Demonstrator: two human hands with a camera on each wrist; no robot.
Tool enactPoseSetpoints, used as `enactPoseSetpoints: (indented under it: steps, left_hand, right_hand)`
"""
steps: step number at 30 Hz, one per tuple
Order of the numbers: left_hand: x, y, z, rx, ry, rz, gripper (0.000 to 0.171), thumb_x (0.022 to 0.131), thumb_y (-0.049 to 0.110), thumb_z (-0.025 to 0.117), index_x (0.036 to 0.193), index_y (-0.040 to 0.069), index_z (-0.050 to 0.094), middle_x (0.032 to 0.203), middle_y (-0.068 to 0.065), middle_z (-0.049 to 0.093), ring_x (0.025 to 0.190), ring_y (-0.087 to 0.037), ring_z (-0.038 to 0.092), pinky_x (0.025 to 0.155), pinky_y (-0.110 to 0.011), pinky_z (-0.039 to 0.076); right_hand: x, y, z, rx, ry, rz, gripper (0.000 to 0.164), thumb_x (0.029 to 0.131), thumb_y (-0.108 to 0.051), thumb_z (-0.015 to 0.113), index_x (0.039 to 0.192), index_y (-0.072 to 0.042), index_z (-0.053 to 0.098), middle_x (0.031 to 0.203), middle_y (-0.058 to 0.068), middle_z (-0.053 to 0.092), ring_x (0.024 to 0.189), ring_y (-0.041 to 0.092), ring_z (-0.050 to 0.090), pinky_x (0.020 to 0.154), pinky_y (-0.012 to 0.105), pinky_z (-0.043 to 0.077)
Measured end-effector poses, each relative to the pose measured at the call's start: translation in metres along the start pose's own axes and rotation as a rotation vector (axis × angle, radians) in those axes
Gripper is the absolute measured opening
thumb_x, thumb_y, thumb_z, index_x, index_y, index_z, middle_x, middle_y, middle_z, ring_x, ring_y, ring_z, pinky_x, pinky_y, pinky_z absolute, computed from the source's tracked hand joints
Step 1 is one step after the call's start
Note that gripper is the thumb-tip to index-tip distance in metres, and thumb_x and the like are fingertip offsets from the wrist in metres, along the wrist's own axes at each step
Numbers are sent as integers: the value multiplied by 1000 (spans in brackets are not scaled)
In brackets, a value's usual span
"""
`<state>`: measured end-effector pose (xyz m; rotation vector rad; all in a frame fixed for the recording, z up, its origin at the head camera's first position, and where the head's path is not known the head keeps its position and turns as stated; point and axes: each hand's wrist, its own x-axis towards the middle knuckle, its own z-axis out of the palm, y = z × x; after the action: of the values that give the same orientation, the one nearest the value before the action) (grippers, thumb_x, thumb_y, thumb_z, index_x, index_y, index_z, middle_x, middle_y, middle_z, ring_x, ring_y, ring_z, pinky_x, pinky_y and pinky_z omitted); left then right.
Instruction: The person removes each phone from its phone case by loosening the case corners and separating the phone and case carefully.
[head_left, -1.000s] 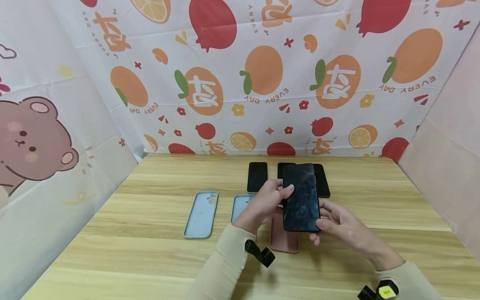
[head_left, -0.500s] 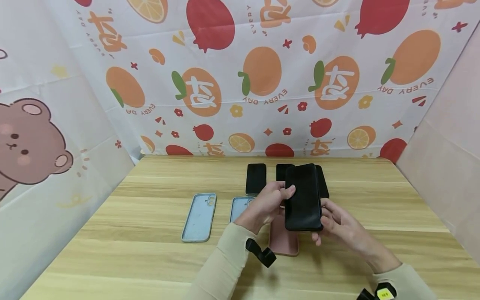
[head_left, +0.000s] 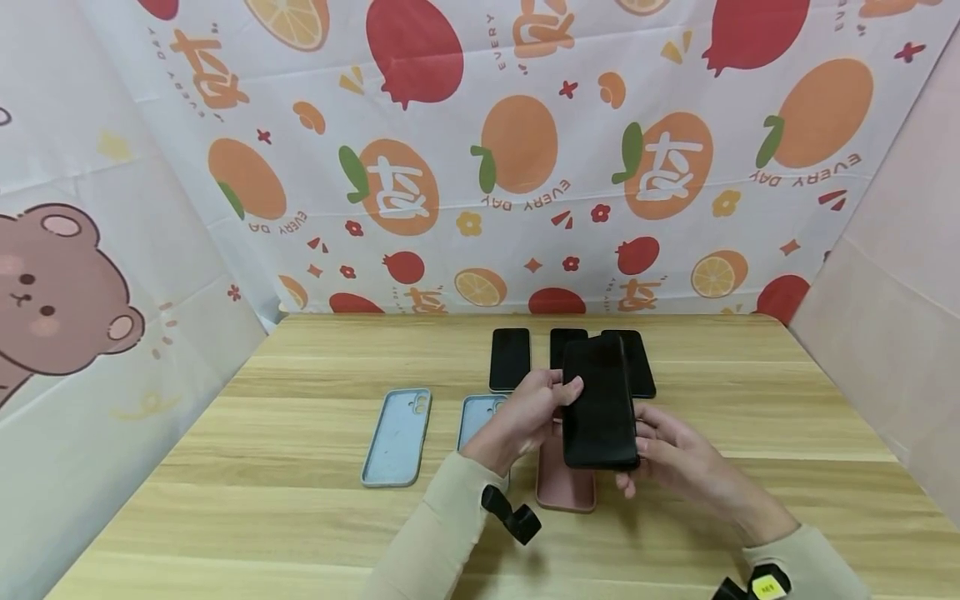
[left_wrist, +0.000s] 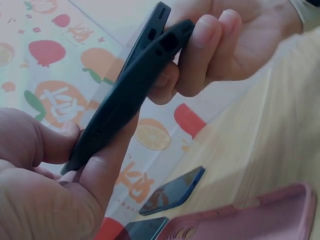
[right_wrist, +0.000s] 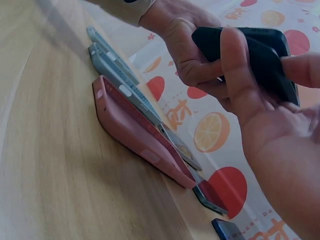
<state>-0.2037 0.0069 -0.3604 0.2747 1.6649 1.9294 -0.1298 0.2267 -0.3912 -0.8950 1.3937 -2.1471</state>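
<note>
Both hands hold a black phone with a dark case behind it. In the left wrist view phone and case lie together at one end and stand apart at the port end. My left hand pinches them at the left side, thumb on the screen, fingers beneath. At the lower right corner my right hand grips the case edge, its fingertips on the port end. A pink phone case lies below on the table, partly hidden by the phone.
Two light blue cases lie to the left, one partly behind the left arm. Along the back are a black phone, a second phone mostly covered by the held one, and a third phone. A fruit-print cloth hangs behind the wooden table.
The held phone's screen has gone from showing bright smudged reflections to plain black as its tilt shifted. Phone and hands have dipped slightly. Both hands keep their grip.
</note>
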Motion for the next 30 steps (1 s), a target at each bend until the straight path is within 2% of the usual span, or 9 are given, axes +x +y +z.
enactPoseSetpoints:
  steps: [4, 7, 11, 16, 19, 22, 25, 30]
  left_hand:
    - [-1, -1, -1, 12, 15, -15, 31, 105, 25, 49, 122, 0, 55, 96, -6, 67, 81, -14, 67, 69, -28, 58]
    - [-1, -2, -2, 26, 22, -14, 31, 104, 25, 50, 123, 0, 55, 96, -5, 68, 82, -14, 68, 74, -30, 59]
    - [-2, -2, -3, 51, 21, 1, 32, 104, 24, 52, 124, -1, 55, 94, -4, 69, 81, -12, 68, 78, -32, 59]
    - [-3, -5, -5, 44, 22, 6, 29, 103, 22, 53, 122, -1, 54, 92, -3, 68, 79, -11, 68, 78, -31, 59]
    - [-4, -5, -5, 48, 25, 2, 24, 103, 23, 55, 112, 2, 54, 91, -5, 68, 77, -11, 69, 75, -31, 60]
    - [-5, -4, -4, 70, 25, -3, 22, 102, 24, 56, 107, 3, 54, 92, -7, 68, 77, -13, 70, 75, -33, 61]
    - [-6, -3, -3, 84, 24, -6, 24, 102, 26, 56, 109, 2, 55, 95, -9, 70, 80, -15, 71, 78, -37, 61]
    - [-6, -4, -3, 100, 31, 1, 27, 101, 27, 57, 111, 2, 55, 94, -9, 69, 78, -15, 71, 77, -35, 61]
  right_hand:
    - [0, -2, 0, -97, 68, 71, 32, 107, 0, 30, 137, -2, 37, 113, 7, 64, 88, 18, 70, 76, 33, 60]
    - [0, -4, -2, -137, 60, 65, 34, 107, -1, 31, 140, -3, 36, 119, 8, 63, 88, 18, 70, 76, 35, 60]
    - [-1, -6, -4, -171, 64, 53, 40, 106, 1, 33, 145, -3, 31, 130, 8, 60, 87, 20, 70, 78, 37, 60]
    - [-1, -8, -3, -240, 159, 89, 51, 104, 0, 42, 151, -7, 22, 131, 6, 58, 93, 21, 69, 77, 44, 60]
    - [0, -10, -2, -311, 215, 80, 60, 102, 1, 47, 154, -8, 17, 130, 7, 55, 97, 21, 69, 74, 48, 60]
    - [0, -12, -1, -393, 242, 70, 63, 101, 1, 50, 154, -6, 16, 129, 10, 53, 95, 22, 69, 72, 50, 60]
    - [-1, -13, 0, -440, 252, 71, 61, 100, 1, 52, 152, -3, 20, 128, 10, 53, 93, 21, 70, 71, 51, 59]
    - [-1, -15, 0, -513, 273, 73, 57, 99, 1, 53, 149, 3, 25, 127, 12, 49, 88, 13, 69, 68, 44, 60]
